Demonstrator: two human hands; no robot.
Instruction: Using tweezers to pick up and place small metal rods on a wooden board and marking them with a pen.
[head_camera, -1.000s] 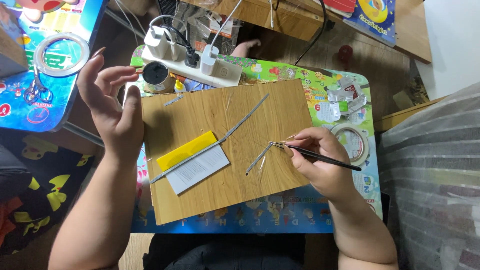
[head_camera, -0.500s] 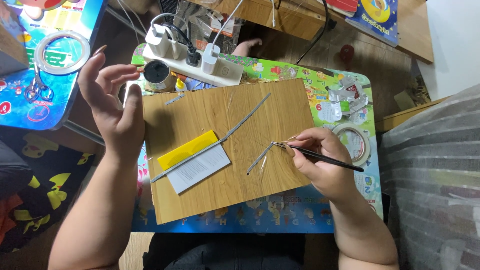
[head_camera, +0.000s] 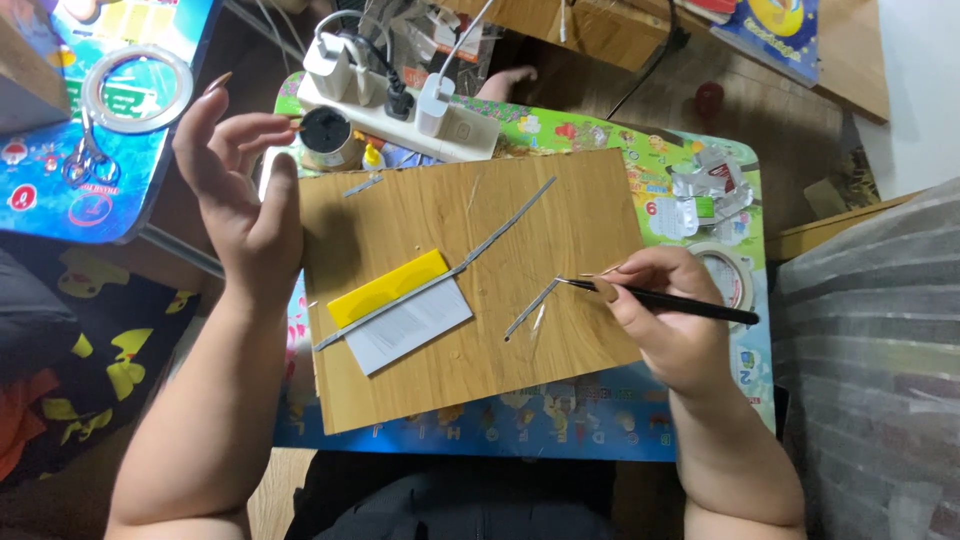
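Head view, the only one. We note a wooden board (head_camera: 480, 290) lying flat on a small table (head_camera: 700, 200) whose top is printed with bright pictures. A second printed table (head_camera: 60, 170) stands off to the left, and dark floor shows between the two. Clear plastic sheeting (head_camera: 880, 340) fills the right edge.

Hands: our left hand (head_camera: 240, 190) is raised at the board's left edge, fingers spread and holding nothing. Our right hand (head_camera: 670, 310) rests on the board's right edge, pinched shut around black tweezers (head_camera: 665, 298). The tweezer tip touches the upper end of a short silver strip (head_camera: 530, 310) lying on the board.

Counts on the board:
- one long silver strip (head_camera: 505, 225), running diagonally from the upper right towards the lower left;
- one short strip at the tweezers;
- one small silver scrap (head_camera: 362, 184) near the upper left corner;
- one yellow card (head_camera: 388, 287), just above one white card (head_camera: 410, 325).

Counts off the board:
- one white power strip (head_camera: 400, 115) behind it, three plugs seated;
- one round dark-topped jar (head_camera: 328, 135);
- two tape rolls, one (head_camera: 725, 272) beside the right hand and one (head_camera: 135, 88) on the left table;
- one pair of scissors (head_camera: 85, 160) on the left table.
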